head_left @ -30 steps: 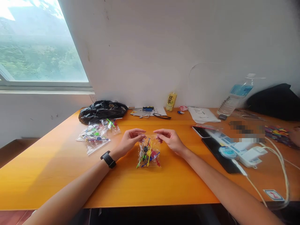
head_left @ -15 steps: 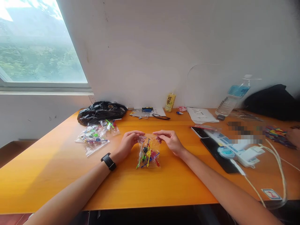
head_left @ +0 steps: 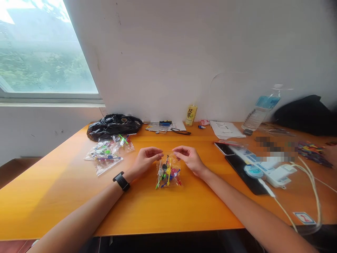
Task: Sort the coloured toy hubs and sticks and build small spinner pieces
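A small clear plastic bag (head_left: 168,173) of colourful plastic pieces is in front of me at the middle of the table, yellow, blue, green, red, white and black parts showing through. My left hand (head_left: 149,159) has thumb and forefinger pinched at its upper left corner. At the upper right corner, my right hand (head_left: 190,160) pinches the film in the same way. The bag's clear top edge between the fingertips is hard to make out. Several similar filled bags (head_left: 105,154) lie to the left of my left hand.
Behind the filled bags lies a black plastic bag (head_left: 113,126). A yellow packet (head_left: 191,115), papers (head_left: 226,130) and a water bottle (head_left: 262,110) stand or lie along the wall. On the right are a phone (head_left: 224,148), a power strip (head_left: 276,174) with cables, and another person's hand (head_left: 330,154) by coloured pieces.
My fingers have shifted slightly along the bag's top, and the thumbs now point more inward. The bag has moved a little to the right and its pieces have settled differently.
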{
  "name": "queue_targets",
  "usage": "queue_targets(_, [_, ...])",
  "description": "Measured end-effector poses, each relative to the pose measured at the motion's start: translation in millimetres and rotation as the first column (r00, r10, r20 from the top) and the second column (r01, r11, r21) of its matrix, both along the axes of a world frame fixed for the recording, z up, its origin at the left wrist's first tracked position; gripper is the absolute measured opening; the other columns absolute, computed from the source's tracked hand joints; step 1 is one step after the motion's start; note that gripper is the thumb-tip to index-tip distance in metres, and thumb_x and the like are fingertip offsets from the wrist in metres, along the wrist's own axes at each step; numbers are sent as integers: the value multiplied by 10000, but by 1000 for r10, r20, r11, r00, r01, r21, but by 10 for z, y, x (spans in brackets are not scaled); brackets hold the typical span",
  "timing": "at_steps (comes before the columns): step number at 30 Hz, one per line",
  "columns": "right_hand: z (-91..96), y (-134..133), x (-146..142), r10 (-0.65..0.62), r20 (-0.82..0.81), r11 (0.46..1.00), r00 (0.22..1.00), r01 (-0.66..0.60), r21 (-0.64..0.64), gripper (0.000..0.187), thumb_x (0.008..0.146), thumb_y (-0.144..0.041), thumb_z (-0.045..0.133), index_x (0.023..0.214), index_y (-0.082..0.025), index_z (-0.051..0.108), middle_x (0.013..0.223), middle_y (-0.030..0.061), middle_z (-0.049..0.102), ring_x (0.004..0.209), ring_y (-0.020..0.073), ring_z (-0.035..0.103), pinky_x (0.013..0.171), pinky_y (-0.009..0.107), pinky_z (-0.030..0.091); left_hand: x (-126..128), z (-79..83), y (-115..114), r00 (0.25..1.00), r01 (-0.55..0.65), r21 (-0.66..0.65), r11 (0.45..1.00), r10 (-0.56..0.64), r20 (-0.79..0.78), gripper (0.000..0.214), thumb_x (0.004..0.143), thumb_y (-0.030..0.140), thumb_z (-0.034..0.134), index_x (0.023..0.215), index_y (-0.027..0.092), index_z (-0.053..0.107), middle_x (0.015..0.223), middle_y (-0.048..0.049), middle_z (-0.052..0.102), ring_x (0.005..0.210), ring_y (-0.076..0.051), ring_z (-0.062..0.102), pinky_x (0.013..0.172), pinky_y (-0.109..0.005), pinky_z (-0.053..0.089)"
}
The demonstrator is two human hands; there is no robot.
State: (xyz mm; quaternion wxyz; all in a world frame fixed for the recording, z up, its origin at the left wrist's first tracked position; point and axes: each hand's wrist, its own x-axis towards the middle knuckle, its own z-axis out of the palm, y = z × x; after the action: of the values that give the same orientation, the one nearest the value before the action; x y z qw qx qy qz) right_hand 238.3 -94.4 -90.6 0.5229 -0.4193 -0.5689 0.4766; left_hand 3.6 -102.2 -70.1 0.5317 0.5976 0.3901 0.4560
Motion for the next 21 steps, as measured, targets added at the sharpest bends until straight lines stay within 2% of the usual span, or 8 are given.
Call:
queue_targets(2, [-3,7,9,0,-37,1000,999,-1,-17,257,732,-378,866,916,-200,845,803,40,754,663,149,598,687,318,508,-9,-17,14,1000,-2,12,1000,2,-6,261,817,363,857,966,153,810,966,-112,809,855,-215,726,811,-327,570])
queue_targets(5, [-5,4,18,26,-80,999,996,-28,-25,215,762,-347,826,930,-218,867,791,35,735,667,150,591,685,320,502,-18,-56,34,999,-36,-3,999,36,28,226,825,325,831,979,160,823,959,-107,807,884,-220,722,839,-329,567])
queue_targets(9, [31,-39,19,53,-84,998,995,-51,31,158,809,-317,773,893,-227,871,786,24,692,667,146,585,685,325,495,-14,-75,38,994,-52,-54,997,57,91,207,850,327,785,956,156,834,984,-114,808,910,-223,713,871,-334,558])
queue_targets(12, [69,-77,21,75,-31,993,997,-71,97,150,833,-320,761,860,-214,863,771,26,680,653,148,589,674,325,488,-2,-48,10,998,-49,-20,999,49,28,254,838,382,828,919,141,825,918,-108,798,847,-209,697,825,-321,545])
queue_targets(14, [68,-80,22,73,18,989,997,-75,124,162,843,-350,779,842,-203,848,762,29,685,658,153,593,669,322,489,7,-27,-7,999,-47,0,999,47,0,313,816,394,863,1001,145,816,912,-96,795,836,-205,698,808,-317,541])
queue_targets(17, [10,-44,24,20,85,992,996,-30,121,246,810,-387,839,976,-205,831,836,39,727,725,170,635,707,322,519,10,-20,-3,999,-29,37,999,30,-37,429,833,405,856,1184,168,784,975,-89,803,877,-214,708,820,-326,539])
queue_targets(19, [-41,-9,26,-5,139,992,990,-13,125,315,805,-392,847,1056,-204,817,912,56,754,799,189,672,757,332,541,6,-30,14,992,-6,99,995,18,-121,356,871,428,816,1108,163,801,984,-96,801,871,-213,698,806,-322,530])
queue_targets(21, [-78,18,30,-12,187,990,982,-15,143,278,829,-394,825,1022,-194,813,938,72,768,836,201,690,785,340,553,1,-45,29,980,0,173,985,34,-194,296,898,450,780,944,158,799,930,-91,787,819,-200,676,754,-306,513])
